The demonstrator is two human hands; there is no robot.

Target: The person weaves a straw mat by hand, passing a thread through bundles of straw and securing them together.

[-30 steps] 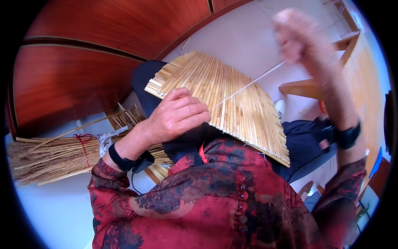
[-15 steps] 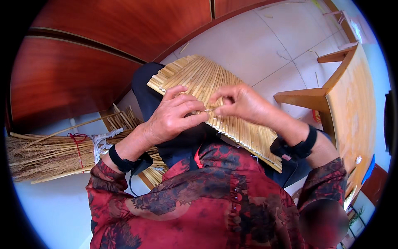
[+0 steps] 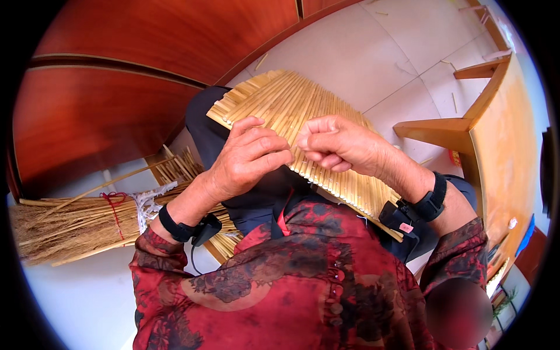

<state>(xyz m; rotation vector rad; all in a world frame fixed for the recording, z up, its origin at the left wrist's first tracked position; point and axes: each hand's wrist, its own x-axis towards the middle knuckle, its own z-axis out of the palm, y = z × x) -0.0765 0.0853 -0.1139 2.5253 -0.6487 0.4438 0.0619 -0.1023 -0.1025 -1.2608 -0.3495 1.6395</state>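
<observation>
On the person's lap lies a mat of straw stalks (image 3: 303,116), tilted, with its far end toward the tiled floor (image 3: 373,52) and its near edge over the dark trousers. The left hand (image 3: 245,160) rests on the near part of the mat, fingers curled and pressing down on the stalks, so its grip is closed on the mat. Just beside it, the right hand (image 3: 341,146) has its fingers pinched together at the mat's edge; what it pinches is too thin to see. Left of the mat, a tied bundle of straw (image 3: 64,224) lies on the floor. Right of the mat stands a wooden bench (image 3: 496,140).
</observation>
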